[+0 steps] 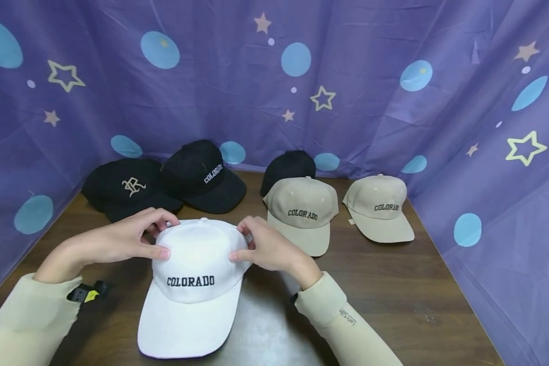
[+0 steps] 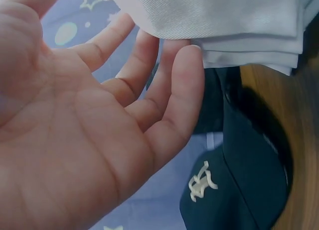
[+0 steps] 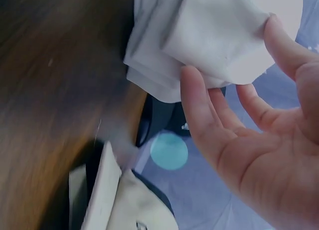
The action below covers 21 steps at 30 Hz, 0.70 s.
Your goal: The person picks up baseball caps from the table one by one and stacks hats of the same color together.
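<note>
We hold the white cap [image 1: 192, 292] at seven o'clock in the head view; our left hand [image 1: 134, 238] grips its crown at ten, our right hand [image 1: 270, 246] at two, fingers half-bent behind, thumbs in front; the R cap [image 1: 130, 185] lies at eleven from it.

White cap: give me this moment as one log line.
left grip: holds white cap | right grip: holds opposite side | beige caps: behind, rightward | black caps: behind
</note>
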Available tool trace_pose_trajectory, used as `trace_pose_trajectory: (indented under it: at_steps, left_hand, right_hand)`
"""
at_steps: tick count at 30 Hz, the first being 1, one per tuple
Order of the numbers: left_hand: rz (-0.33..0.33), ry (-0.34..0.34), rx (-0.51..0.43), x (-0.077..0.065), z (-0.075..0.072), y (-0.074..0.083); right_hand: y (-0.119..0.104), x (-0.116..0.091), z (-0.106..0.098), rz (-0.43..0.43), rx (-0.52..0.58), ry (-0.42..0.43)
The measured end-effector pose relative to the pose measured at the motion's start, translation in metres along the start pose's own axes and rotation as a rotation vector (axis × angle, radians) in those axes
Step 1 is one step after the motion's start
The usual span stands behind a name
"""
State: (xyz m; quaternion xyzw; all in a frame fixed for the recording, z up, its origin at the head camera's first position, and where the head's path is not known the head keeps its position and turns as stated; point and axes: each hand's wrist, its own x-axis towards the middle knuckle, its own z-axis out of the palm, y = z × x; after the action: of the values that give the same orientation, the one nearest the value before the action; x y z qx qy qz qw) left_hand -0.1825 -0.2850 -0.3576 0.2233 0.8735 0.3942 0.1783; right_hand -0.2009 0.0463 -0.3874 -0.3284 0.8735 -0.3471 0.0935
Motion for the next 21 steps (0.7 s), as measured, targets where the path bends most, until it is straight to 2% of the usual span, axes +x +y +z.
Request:
trace_pose_trajectory:
  at_steps: [4,12,17,21]
  left_hand:
    - [0.000,0.011,-0.012,-0.009,-0.009,-0.010]
    - [-0.044,0.042,0.041,-0.032,-0.029,-0.028]
    - [-0.057,0.046,0.041,-0.040,-0.038,-0.038]
    - [-0.087,0.060,0.076,-0.045,-0.042,-0.043]
  right_hand:
    - [-0.004,0.013,0.011,-0.004,-0.010,0.022]
    - [-0.019,0.035,0.034,-0.012,0.016,0.069]
    - [-0.027,0.044,0.045,0.004,0.001,0.081]
    - [-0.031,0.051,0.052,0.008,-0.011,0.089]
